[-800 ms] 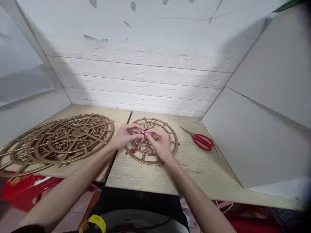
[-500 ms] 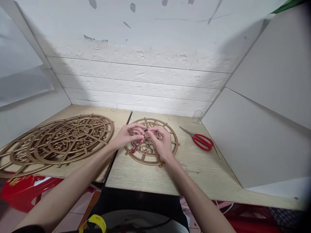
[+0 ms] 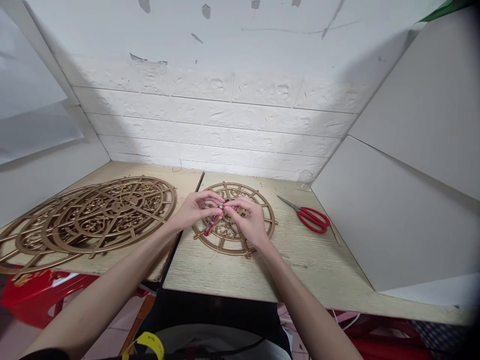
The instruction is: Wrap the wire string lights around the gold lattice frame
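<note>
In my left hand [image 3: 197,210] is a small red lighter [image 3: 211,227] with a silver metal top, its body slanting down toward me. My right hand [image 3: 247,215] meets the left at the metal top, thumb and fingers pinched together; what lies between them is too small to make out. A fine yellow thread [image 3: 218,240] hangs below the fingertips. Both hands are over a round gold openwork frame [image 3: 270,220] lying flat on the table, and they cover part of its middle.
Several similar gold frames [image 3: 123,235] lie in an overlapping pile at the left. Red-handled scissors [image 3: 313,220] lie to the right, blades pointing up-left, beside a thin stick [image 3: 335,234]. A white wall [image 3: 232,115] and side panels enclose the wooden table [image 3: 307,280].
The right fingertips have shifted slightly left, closer to the lighter's metal top. The lighter has turned a little, and the loose thread end hangs a bit differently.
</note>
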`<state>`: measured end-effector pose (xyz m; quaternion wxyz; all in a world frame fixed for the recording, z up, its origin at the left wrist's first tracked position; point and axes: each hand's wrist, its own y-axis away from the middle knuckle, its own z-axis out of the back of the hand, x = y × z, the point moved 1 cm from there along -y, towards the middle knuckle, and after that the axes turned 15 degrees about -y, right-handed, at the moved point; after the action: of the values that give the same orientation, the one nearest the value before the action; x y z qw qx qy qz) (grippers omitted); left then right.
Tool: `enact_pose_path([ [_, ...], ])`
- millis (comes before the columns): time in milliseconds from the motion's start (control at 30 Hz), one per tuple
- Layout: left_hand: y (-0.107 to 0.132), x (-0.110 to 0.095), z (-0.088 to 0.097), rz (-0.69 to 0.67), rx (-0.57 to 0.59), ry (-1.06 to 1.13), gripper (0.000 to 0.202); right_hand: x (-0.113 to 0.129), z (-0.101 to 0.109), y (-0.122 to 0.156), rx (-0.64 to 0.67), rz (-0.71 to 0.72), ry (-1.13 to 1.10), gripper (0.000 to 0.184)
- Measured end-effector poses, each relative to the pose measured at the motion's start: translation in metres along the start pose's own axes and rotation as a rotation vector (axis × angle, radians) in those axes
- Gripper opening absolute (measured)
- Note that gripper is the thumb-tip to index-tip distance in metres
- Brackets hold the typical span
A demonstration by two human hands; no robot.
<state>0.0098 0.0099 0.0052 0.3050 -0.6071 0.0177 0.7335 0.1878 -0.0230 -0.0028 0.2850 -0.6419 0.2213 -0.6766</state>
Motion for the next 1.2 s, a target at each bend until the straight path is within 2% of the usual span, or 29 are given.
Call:
enact_pose_path([
  [533,0.001,0.001,0.0,0.0,0.025,-0.035,0.023,0.002,-0.001,0.001,-0.002,0.028,0.057,0.01],
  [667,0.001,0.001,0.001,0.018,-0.006,0.016,0.023,0.003,0.002,0.0,-0.016,0.004,0.042,0.009],
  [833,-0.002,-0.001,0.007,0.088,-0.244,0.203,0.027,0.002,0.013,-0.004,-0.162,-0.035,0.011,0.013],
  [1000,-0.007,-0.001,0.017,0.133,-0.484,0.358,0.031,-0.01,0.023,-0.006,-0.304,-0.138,-0.058,0.02],
  [1100,-0.009,0.004,0.022,0.164,-0.582,0.421,0.027,-0.012,0.024,-0.006,-0.278,-0.156,-0.078,0.017],
  [1200,-0.011,0.01,0.026,0.188,-0.648,0.459,0.025,-0.006,0.022,-0.006,-0.165,-0.112,-0.048,0.013],
])
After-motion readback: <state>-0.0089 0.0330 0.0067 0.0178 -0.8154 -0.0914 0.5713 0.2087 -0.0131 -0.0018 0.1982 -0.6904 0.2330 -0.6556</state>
